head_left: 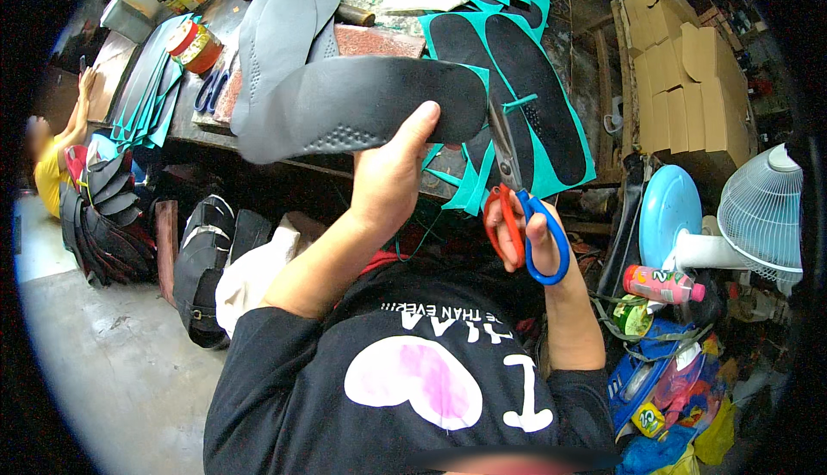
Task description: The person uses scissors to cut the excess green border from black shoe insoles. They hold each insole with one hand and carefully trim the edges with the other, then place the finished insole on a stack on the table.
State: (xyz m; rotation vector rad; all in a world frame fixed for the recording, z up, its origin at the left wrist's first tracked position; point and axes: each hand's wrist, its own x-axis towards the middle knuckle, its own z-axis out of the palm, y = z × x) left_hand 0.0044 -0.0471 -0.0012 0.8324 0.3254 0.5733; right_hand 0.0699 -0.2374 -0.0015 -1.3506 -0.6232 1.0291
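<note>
Here was the left hand (392,161), pinching the black insole (370,100) with its thumb on top, the other fingers lost beneath it! The insole was up in front of the tabletop (191,130), its left end a little blurred and covering the lower part of a stack of dark insoles (280,18). Over on the right, the right hand's (538,229) grip was closed round the red and blue handles of the scissors (508,161), some fingers half hidden behind the loops; the blades stood right at the insole's right-hand end, by a small teal corner, and whether they were biting there was impossible to tell. Behind them, teal-edged sheets (551,105) spread across the surface, partly blocked by the blades, with teal offcuts (465,184) dangling near the edge. A reddish block (379,42) peeped out behind the insole, mostly covered, and beside it dark-blue handles (211,92) showed, their blades out of sight. Farther left stood a red-lidded jar (195,47) next to more teal sheets, while a person in yellow (47,173) was blurred and cut by the dark rim. Out right, cardboard boxes (685,96) were piled high, above a fan (762,208) clipped by that rim and a pink bottle (663,284) among jumbled bags.
</note>
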